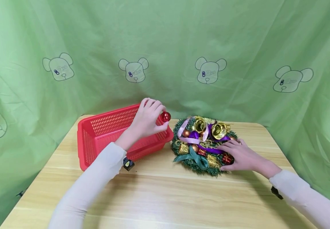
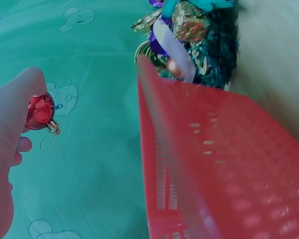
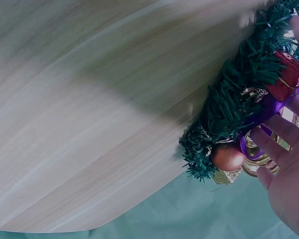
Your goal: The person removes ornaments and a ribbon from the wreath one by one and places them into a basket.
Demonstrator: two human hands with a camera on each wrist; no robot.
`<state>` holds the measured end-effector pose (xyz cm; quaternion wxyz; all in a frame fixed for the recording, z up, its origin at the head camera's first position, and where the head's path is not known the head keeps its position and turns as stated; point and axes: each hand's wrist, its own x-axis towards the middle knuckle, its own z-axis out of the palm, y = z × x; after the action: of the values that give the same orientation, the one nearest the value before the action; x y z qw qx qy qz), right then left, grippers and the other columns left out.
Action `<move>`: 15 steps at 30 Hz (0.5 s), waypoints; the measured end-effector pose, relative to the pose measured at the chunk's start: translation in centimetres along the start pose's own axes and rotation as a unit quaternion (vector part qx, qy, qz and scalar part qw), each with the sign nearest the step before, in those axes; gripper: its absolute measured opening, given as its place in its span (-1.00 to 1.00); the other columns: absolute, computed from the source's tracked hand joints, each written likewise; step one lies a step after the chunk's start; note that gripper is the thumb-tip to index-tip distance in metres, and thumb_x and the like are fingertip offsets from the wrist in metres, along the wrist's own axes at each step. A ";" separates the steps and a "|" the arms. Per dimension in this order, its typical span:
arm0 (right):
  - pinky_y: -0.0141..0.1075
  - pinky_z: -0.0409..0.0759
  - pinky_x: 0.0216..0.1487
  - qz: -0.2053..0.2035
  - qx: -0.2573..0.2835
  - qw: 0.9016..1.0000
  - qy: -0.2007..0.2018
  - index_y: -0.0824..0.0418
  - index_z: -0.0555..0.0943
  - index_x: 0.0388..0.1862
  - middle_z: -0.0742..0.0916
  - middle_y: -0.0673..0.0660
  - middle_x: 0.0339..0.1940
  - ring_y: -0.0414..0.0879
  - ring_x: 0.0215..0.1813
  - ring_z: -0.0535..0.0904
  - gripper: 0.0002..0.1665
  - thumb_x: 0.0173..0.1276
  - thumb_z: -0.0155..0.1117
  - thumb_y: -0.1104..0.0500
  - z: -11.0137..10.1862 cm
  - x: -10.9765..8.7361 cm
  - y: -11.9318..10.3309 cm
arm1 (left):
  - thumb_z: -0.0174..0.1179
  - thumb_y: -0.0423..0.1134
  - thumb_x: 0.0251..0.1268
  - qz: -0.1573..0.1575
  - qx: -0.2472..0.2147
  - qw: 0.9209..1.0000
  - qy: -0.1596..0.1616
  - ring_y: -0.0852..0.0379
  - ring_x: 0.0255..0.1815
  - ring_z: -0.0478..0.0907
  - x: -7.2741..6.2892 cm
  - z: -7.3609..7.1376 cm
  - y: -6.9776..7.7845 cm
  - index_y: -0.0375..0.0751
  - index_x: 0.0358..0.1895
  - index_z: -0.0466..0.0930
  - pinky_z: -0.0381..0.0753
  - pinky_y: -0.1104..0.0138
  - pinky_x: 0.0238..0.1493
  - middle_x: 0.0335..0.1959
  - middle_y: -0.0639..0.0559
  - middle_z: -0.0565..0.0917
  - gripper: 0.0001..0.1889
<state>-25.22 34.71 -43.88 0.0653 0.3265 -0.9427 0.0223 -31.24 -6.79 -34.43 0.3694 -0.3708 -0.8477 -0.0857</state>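
My left hand [image 1: 147,118] pinches a shiny red Christmas bauble [image 1: 166,116] between thumb and fingers, above the right end of a red plastic basket [image 1: 110,122]. In the left wrist view, a thin wire hook hangs from the bauble's [image 2: 40,111] gold cap. My right hand [image 1: 240,156] rests on the right side of a decorated green wreath [image 1: 195,166], fingers spread over it. Golden bells [image 1: 219,130], bronze balls, small gift boxes, and purple, pink and teal ribbons cover the wreath. A red gift box [image 1: 227,158] shows beside my right fingers.
The wooden table [image 1: 159,197] carries the basket at back left and the wreath right of it. Behind and around the table hangs a green curtain [image 1: 170,41] with bear-head drawings. The basket's slotted walls stand higher than the wreath's foliage.
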 end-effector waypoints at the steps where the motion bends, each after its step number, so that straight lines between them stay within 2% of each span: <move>1: 0.38 0.23 0.27 0.000 0.000 1.000 0.000 0.15 0.57 0.33 0.68 0.25 0.22 0.32 0.33 0.49 0.03 0.01 0.51 -0.43 0.0 0.0 0.0 | 0.24 0.06 0.18 0.000 0.001 1.000 0.003 -0.03 0.05 0.50 0.0 -0.1 -0.2 -0.15 -0.09 0.60 0.34 0.00 0.33 -0.12 -0.01 0.63 -0.62; 15: 0.39 0.26 0.27 0.003 0.001 1.000 -0.009 0.16 0.57 0.34 0.68 0.26 0.24 0.40 0.37 0.45 0.03 0.03 0.50 -0.43 -0.3 0.0 -0.2 | 0.27 0.01 0.19 -0.016 -0.005 1.000 0.004 -0.10 0.04 0.50 0.4 -2.7 -4.2 -0.21 -0.11 0.59 0.34 -0.05 0.29 -0.14 -0.07 0.62 -0.63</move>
<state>-25.05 34.58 -43.57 0.0567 0.3238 -0.9442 0.0211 -32.83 -10.69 -31.67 0.3695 -0.3587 -0.8517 -0.0969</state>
